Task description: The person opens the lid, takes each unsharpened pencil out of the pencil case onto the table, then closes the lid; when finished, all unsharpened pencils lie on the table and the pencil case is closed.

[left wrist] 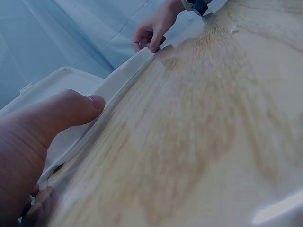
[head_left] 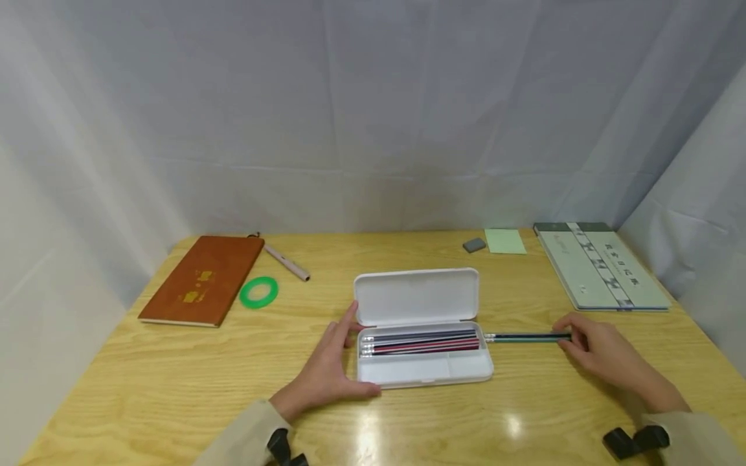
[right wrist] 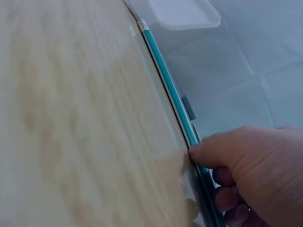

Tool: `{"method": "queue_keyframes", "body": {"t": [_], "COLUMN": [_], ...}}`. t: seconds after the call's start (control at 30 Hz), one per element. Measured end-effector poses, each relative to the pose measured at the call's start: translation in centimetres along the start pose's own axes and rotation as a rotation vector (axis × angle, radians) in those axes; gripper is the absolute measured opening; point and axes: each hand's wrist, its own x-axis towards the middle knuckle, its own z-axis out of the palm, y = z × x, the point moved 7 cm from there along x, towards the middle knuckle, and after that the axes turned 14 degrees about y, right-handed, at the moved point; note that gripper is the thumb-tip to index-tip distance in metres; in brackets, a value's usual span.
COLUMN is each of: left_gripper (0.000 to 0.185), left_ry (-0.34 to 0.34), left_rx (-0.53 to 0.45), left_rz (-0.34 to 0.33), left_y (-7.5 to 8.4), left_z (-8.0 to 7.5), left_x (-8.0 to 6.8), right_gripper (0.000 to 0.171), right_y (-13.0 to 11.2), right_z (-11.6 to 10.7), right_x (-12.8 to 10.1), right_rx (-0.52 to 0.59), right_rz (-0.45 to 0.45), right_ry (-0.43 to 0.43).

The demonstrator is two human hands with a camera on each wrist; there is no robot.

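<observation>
A white pencil case lies on the table with its lid raised. Inside its rear compartment are several pencils, striped dark, grey and red. My left hand holds the case by its left end, thumb at the front edge and index finger against the lid. To the right of the case, my right hand pinches the far end of a few pencils, one teal and at least one dark. Their ferrule ends point at the case's right wall; how many there are cannot be told.
On the left lie a brown notebook, a green tape ring and a beige pen. Toward the back right are a grey eraser, a pale green sticky note and a light notebook. White curtains hang behind.
</observation>
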Motion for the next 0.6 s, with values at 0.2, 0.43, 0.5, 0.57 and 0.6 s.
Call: {"method": "queue_keyframes", "body": {"t": [0.2,0.43,0.5,0.57,0.6], "left_gripper": [0.14,0.14,0.14,0.139,0.139], "left_ry": [0.003,0.021,0.025,0.024,0.021], "left_rx": [0.0,0.0,0.002,0.001,-0.004], "left_rz": [-0.001,0.025,0.035,0.039,0.037], "left_y": [0.0,0.0,0.0,0.1,0.1], "left_z": [-0.2,-0.2,-0.2,-0.1,0.0], "left_x": [0.0,0.0,0.0,0.0,0.0], "right_gripper": [0.023,0.012,0.009,0.01,0.012], "right_y": [-2.4,-7.6,-9.0,-10.3,-10.8], "right_z": [1.9,5.6,6.7,7.8,8.3], "right_x": [1.7,5.1,5.8,6.2,6.4], "right_rx": [0.081,0.188,0.219,0.226,0.223], "right_rz": [-0.003,-0.094,-0.11,-0.127,-0.136], "right_ry": [-0.055,-0.12,-0.17,-0.231,-0.263]}}
